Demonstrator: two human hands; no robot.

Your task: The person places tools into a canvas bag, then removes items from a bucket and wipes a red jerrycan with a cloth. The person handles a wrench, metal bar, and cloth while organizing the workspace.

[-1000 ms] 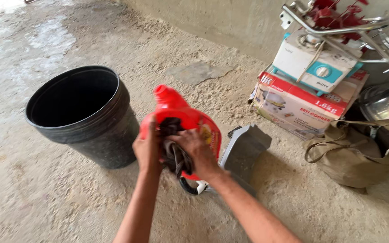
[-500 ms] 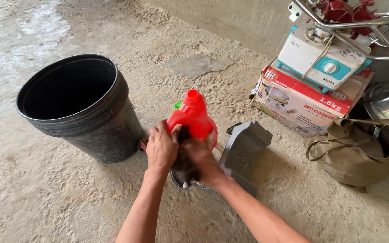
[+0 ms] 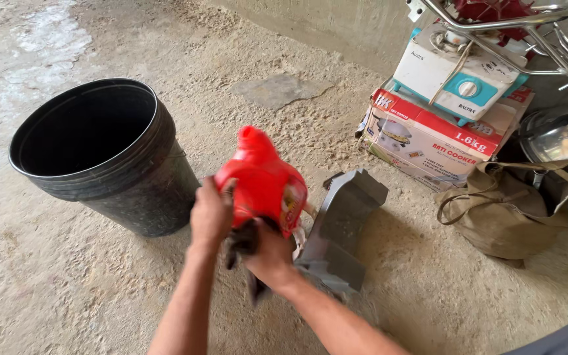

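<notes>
1. A single head-worn camera looks steeply down and forward at the sandy concrete floor (image 3: 67, 289).
2. It sits close: both forearms enter from the bottom edge.
3. The wall (image 3: 336, 26) at the floor's far edge crosses the top.

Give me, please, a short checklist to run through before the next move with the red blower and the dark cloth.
1. Left hand grips red blower: ok.
2. Right hand holds dark cloth against it: ok.
3. Blower nozzle points away from the person: ok.
4. Black bucket upright, beside the blower: ok.
5. Grey plastic cover lies close under the right arm: not ok.
6. Blower switched off: cannot tell.
</notes>
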